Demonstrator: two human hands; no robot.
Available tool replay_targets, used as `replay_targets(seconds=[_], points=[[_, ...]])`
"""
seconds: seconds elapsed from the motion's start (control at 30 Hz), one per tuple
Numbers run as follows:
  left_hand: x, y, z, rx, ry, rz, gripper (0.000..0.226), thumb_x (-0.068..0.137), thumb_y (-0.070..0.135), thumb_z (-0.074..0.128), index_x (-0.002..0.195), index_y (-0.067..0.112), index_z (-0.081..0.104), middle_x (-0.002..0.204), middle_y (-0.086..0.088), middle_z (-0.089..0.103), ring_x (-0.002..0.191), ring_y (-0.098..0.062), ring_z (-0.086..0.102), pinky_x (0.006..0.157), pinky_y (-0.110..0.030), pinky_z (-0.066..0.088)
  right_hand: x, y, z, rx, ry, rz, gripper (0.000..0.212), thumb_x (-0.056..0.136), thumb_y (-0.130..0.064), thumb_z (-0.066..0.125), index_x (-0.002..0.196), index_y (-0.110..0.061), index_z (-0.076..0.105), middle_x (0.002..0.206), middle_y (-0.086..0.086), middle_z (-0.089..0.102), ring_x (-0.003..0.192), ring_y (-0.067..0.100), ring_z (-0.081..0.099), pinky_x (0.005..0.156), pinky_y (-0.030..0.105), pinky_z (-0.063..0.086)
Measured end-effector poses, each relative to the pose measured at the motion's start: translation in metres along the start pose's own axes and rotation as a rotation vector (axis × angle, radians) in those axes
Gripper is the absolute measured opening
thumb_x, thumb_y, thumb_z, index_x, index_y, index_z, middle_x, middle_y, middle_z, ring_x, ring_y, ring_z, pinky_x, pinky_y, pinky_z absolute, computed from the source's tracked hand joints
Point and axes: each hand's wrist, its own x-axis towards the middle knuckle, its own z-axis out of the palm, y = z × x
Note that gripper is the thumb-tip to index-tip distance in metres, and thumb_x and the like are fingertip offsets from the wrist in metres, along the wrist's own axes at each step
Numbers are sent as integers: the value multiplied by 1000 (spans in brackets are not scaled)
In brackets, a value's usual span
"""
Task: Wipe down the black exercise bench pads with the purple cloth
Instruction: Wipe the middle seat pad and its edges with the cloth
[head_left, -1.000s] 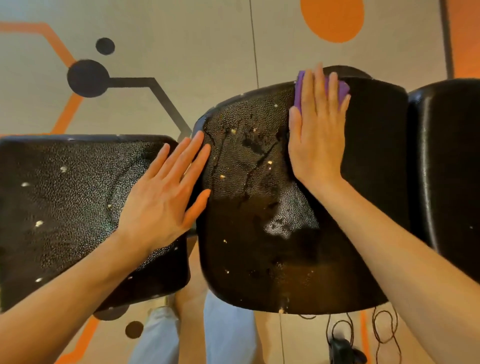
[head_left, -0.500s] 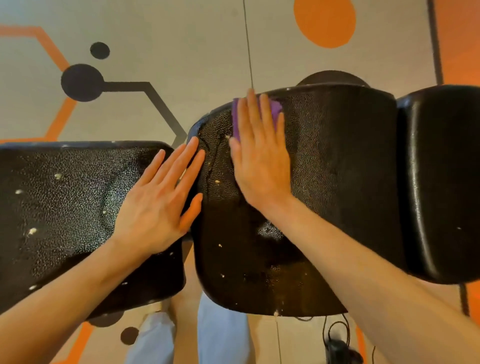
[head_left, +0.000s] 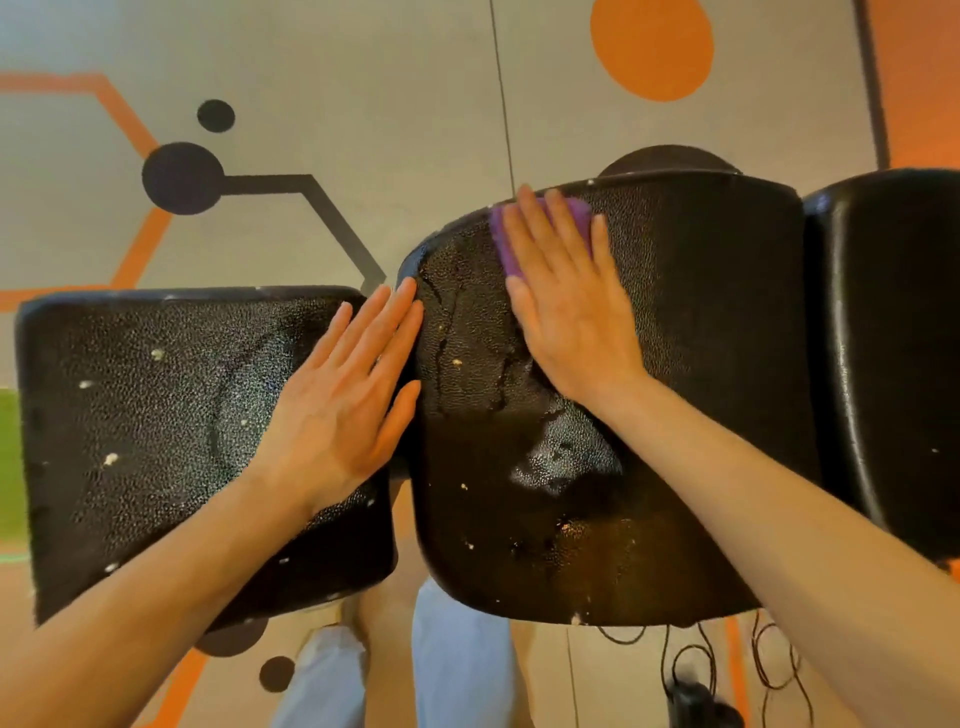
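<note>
On the far edge of the middle bench pad (head_left: 701, 364), my right hand (head_left: 566, 306) lies flat, fingers (head_left: 530, 234) stretched out and slightly spread, pressing the purple cloth (head_left: 506, 249) against the pebbled black surface. Only the cloth's edges show around my fingers. My left hand (head_left: 343, 405) rests open, palm down, on the left bench pad (head_left: 130, 415), its fingertips (head_left: 408, 293) reaching across the gap to touch the middle pad's rim. Pale specks dot both pads, and the middle one shows cracks. A smoother third pad (head_left: 893, 338) sits at the right. Below is a patterned floor (head_left: 363, 104).
</note>
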Motion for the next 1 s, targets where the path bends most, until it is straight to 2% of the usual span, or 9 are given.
replay_targets(seconds=[0.1, 0.17, 0.27, 0.37, 0.57, 0.63, 0.77, 0.9, 1.0], points=[[-11, -10, -7, -32, 31, -47, 62, 102, 34, 32, 156, 7, 17, 165, -9, 10, 153, -24, 8, 124, -45, 13, -14, 44, -8, 29, 48, 465, 55, 103, -31, 18, 153, -11, 8, 161, 10, 6, 149, 26, 2, 120, 50, 8], [-18, -15, -9, -31, 32, -82, 63, 102, 35, 30, 156, 6, 17, 165, -10, 10, 153, -24, 7, 124, -46, 13, -6, 16, -6, 37, 113, 627, 56, 102, -31, 20, 153, -9, 9, 161, 12, 6, 149, 28, 4, 120, 50, 10], [-18, -15, -7, 12, 11, -95, 63, 102, 36, 28, 155, 4, 16, 165, -12, 9, 153, -24, 6, 124, -45, 14, 13, -52, 6, 99, 86, 315, 56, 102, -30, 23, 152, -9, 14, 160, 13, 10, 149, 28, 7, 121, 48, 8], [-17, -14, -6, 37, -5, -92, 63, 102, 36, 28, 156, 5, 14, 165, -12, 8, 153, -24, 5, 124, -44, 13, 21, -62, 11, 95, 43, -25, 54, 102, -27, 28, 152, -10, 18, 160, 10, 14, 149, 25, 9, 121, 46, 10], [-16, -14, -5, 39, 22, -98, 64, 102, 35, 30, 156, 5, 15, 165, -11, 9, 153, -23, 5, 125, -41, 11, -94, -73, 10, 127, -125, 26, 56, 102, -30, 28, 153, -13, 13, 161, 5, 8, 149, 21, 2, 120, 48, 13], [-16, -13, -6, 39, 23, -98, 64, 102, 34, 31, 156, 4, 15, 165, -11, 9, 153, -23, 6, 125, -41, 11, -78, -72, 13, 148, -109, -7, 54, 102, -31, 29, 152, -14, 18, 161, 6, 12, 149, 22, 6, 120, 48, 14], [-16, -13, -6, 49, 18, -100, 63, 103, 35, 29, 156, 5, 14, 165, -11, 8, 153, -22, 5, 125, -42, 12, 16, -84, 6, 152, 26, 174, 52, 102, -29, 26, 152, -13, 21, 160, 9, 15, 149, 26, 9, 120, 47, 11], [-15, -13, -5, 60, 23, -101, 63, 102, 35, 28, 156, 5, 14, 165, -11, 9, 153, -23, 6, 125, -41, 12, -75, -86, 9, 72, -96, -149, 54, 101, -27, 33, 152, -15, 21, 161, 5, 13, 149, 23, 8, 120, 48, 14], [-16, -14, -5, 65, 29, -105, 63, 102, 36, 28, 156, 5, 15, 165, -11, 9, 153, -23, 7, 125, -40, 11, -106, -72, 9, 63, -182, -252, 55, 99, -29, 32, 152, -19, 23, 160, 1, 14, 149, 21, 11, 119, 46, 16]])
